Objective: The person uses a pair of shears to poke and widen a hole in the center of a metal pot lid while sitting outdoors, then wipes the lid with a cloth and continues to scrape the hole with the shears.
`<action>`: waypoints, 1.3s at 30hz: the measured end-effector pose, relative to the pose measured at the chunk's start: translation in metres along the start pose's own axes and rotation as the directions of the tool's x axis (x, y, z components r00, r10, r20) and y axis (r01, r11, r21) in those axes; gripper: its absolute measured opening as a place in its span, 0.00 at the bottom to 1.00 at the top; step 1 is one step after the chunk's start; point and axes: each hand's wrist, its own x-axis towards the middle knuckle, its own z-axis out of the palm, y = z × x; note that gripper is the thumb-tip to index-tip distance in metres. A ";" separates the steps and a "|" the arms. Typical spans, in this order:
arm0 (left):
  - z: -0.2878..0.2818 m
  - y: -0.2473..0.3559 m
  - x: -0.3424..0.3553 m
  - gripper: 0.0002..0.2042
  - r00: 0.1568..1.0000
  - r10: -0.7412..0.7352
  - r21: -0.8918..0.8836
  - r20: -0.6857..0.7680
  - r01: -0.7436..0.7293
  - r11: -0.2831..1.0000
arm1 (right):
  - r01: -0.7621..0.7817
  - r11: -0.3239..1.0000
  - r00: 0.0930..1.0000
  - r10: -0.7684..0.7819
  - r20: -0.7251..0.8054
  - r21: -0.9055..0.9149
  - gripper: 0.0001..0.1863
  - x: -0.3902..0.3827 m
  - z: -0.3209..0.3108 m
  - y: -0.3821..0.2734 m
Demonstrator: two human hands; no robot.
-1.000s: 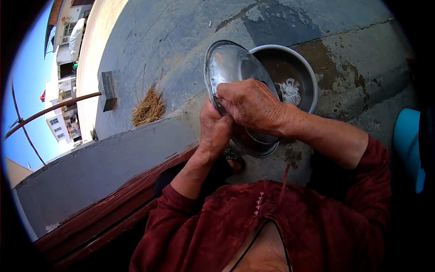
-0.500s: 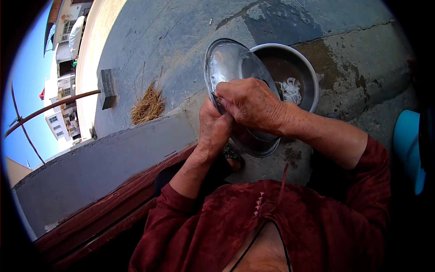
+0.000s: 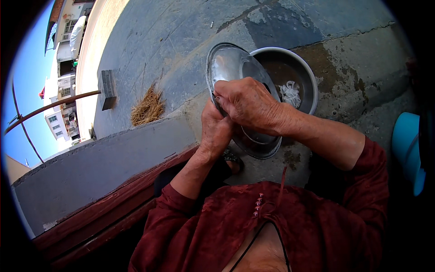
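Observation:
A round, shiny metal lid (image 3: 233, 61) is held tilted in front of me, above the floor. My left hand (image 3: 216, 127) grips its near-left rim from below, the fingers mostly hidden behind it. Across the lid's face lies my right hand (image 3: 253, 102), closed, with thumb and fingers pinched at the same rim beside the left hand. Whether anything small is between those fingers is hidden. Just beyond the lid, to the right, a metal basin (image 3: 316, 84) stands on the floor with brownish water in it. A bunched white cloth (image 3: 290, 94) lies in the basin, partly wet.
A low grey wall ledge (image 3: 108, 156) with a dark red wooden edge runs along my left. Beyond it are a straw bundle (image 3: 148, 106) and a grey brick (image 3: 108, 89). A turquoise plastic object (image 3: 406, 143) stands at the far right. Wet patches mark the concrete.
The lid and both hands sit slightly lower in the picture, as does the basin. Both hands keep their hold at the rim, with only a small shift.

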 end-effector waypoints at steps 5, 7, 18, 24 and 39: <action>-0.001 -0.008 0.003 0.15 0.999 0.041 -0.033 -0.028 -0.042 0.999 | -0.009 0.997 1.000 0.007 -0.030 -0.075 0.07 0.014 -0.003 0.003; -0.002 -0.005 0.001 0.15 1.000 0.024 -0.014 -0.013 -0.024 1.000 | -0.026 0.999 1.000 0.026 0.004 -0.021 0.07 0.002 -0.002 0.001; -0.005 -0.008 0.002 0.15 0.999 -0.045 0.002 -0.020 0.045 0.999 | 0.042 0.999 0.999 -0.042 0.018 -0.014 0.06 -0.008 0.001 0.005; -0.004 -0.007 0.001 0.14 1.000 -0.022 -0.033 0.012 0.022 0.999 | 0.111 0.993 0.994 -0.111 -0.024 0.029 0.06 -0.010 0.003 0.009; -0.002 0.002 0.000 0.14 0.998 -0.059 -0.054 -0.005 0.059 0.997 | 0.084 0.992 0.996 -0.086 -0.023 -0.089 0.06 -0.007 0.005 0.001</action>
